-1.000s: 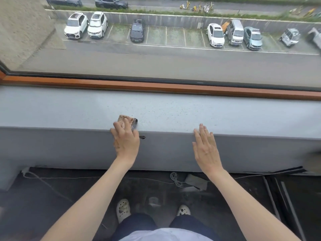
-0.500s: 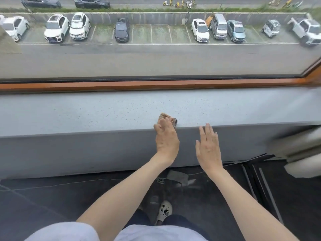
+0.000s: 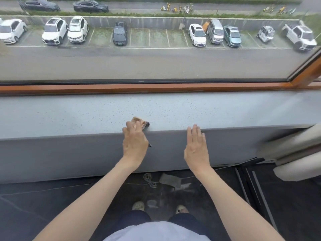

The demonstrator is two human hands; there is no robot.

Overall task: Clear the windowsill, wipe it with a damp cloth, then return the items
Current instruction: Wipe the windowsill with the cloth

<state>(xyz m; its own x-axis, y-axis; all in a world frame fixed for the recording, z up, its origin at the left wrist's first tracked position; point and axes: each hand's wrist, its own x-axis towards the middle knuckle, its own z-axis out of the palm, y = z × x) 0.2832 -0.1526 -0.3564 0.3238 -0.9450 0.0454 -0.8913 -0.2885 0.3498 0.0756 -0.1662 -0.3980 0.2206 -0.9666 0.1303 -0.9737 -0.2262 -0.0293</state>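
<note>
A long grey speckled windowsill (image 3: 86, 115) runs across the view below an orange-brown window frame. My left hand (image 3: 134, 141) grips a small bunched brown cloth (image 3: 140, 121) and presses it on the sill's front edge, near the middle. Most of the cloth is hidden under my fingers. My right hand (image 3: 196, 146) hovers flat with straight fingers just right of it, its fingertips at the sill's front edge. No other items stand on the visible sill.
The orange-brown window frame (image 3: 156, 87) borders the sill's far side, with a corner post at the right. A beige curtain (image 3: 295, 153) hangs at the right edge. On the dark floor below lie a coiled cable (image 3: 150, 180) and a grey adapter (image 3: 170, 180).
My left hand has slid the cloth rightward along the sill's front edge, and the view has shifted right with it. My right hand stays flat beside it.
</note>
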